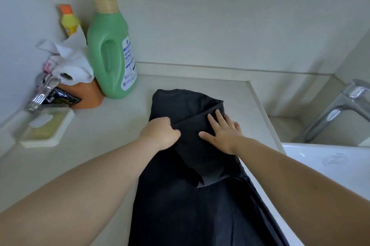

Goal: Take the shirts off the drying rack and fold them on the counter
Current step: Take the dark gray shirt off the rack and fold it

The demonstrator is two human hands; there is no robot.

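A black shirt [200, 195] lies lengthwise on the pale bench [104, 125], its lower part trailing toward the viewer. The left hand [162, 133] pinches a fold of the cloth with curled fingers [169, 123]. The right hand [222, 133] presses flat on the folded sleeve, fingers spread. A green detergent bottle [110, 53] stands behind.

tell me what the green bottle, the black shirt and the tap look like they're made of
Green bottle: looks like matte plastic with a moulded handle, a shiny gold cap and a printed label.
Black shirt: soft knit fabric, probably cotton, dull, creasing under the left hand.
Tap: polished metal, likely chrome, with bright reflections.
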